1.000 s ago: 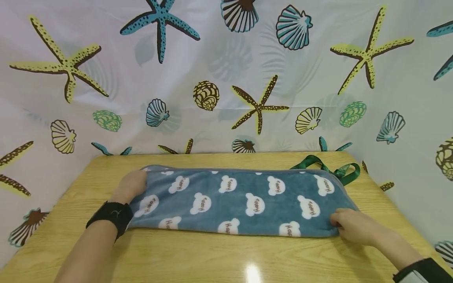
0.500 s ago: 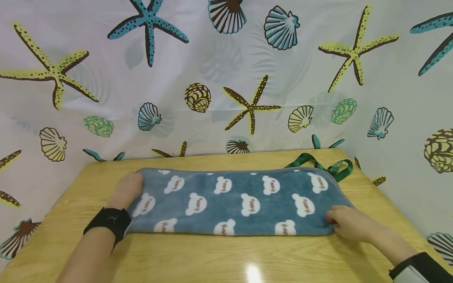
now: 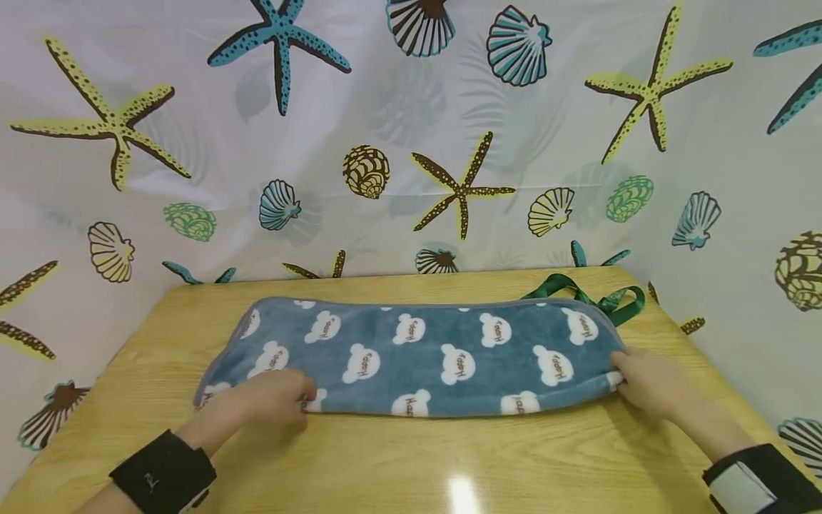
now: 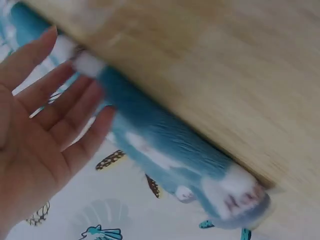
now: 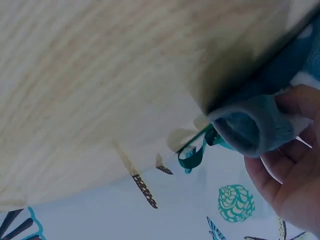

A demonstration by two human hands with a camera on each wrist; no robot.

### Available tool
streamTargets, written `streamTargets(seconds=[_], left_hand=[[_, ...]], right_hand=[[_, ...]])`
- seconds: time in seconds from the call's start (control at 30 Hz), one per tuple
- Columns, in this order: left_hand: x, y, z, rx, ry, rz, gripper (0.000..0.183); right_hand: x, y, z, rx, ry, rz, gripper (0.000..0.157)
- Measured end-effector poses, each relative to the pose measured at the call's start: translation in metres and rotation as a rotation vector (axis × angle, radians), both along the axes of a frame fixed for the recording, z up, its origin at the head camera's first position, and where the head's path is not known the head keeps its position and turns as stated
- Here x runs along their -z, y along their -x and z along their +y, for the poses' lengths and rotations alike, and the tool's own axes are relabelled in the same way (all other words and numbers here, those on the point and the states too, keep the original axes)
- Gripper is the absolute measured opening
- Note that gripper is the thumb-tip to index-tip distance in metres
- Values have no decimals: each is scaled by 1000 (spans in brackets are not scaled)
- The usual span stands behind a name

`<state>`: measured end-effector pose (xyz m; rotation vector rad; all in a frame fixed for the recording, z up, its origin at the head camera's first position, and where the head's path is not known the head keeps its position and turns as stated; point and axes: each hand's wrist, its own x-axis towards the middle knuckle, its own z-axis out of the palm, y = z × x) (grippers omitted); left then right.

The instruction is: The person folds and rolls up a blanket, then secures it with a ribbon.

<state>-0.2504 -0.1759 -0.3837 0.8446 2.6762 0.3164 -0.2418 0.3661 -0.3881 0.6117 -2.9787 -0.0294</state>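
A folded blue fleece blanket (image 3: pixel 411 364) lies lengthwise across the table, printed with white bear heads that read "Happy". At its near edge, left of the middle, is my left hand (image 3: pixel 276 398). In the left wrist view that hand's fingers (image 4: pixel 75 102) are fairly straight, the thumb apart from them, against the blanket's edge (image 4: pixel 150 125). My right hand (image 3: pixel 655 382) pinches the near right corner. Seen from the right wrist, the gripped corner (image 5: pixel 270 125) curls into a small roll between thumb and fingers, and the near edge bends upward there.
A green ribbon (image 3: pixel 619 303) sticks out from behind the blanket's far right corner. The wooden table (image 3: pixel 359 464) extends in front of it. White cloth (image 3: pixel 398 93) with starfish and shells stands behind and on both sides.
My left hand has left the blanket's left end and moved right and nearer along the front edge. My right hand has shifted slightly right and up, lifting and curling the near right corner.
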Motion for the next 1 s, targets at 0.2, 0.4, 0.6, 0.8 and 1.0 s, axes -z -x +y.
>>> streamTargets(seconds=[0.2,0.4,0.6,0.8,1.0], left_hand=[[17,-1,4,-15,50,194,21],[18,5,2,-52,77,292,18],[22,26,-2,-134,122,357,14],[20,49,-3,-161,148,439,17],[17,65,4,-161,150,526,23]], right_hand=[[-46,3,-2,58,196,277,10],[-97,-7,-31,-68,330,566,19],[-123,-29,-74,-350,326,607,18],[-100,-68,-126,-479,215,103,20],[-57,-92,-182,-614,11,-216,10]])
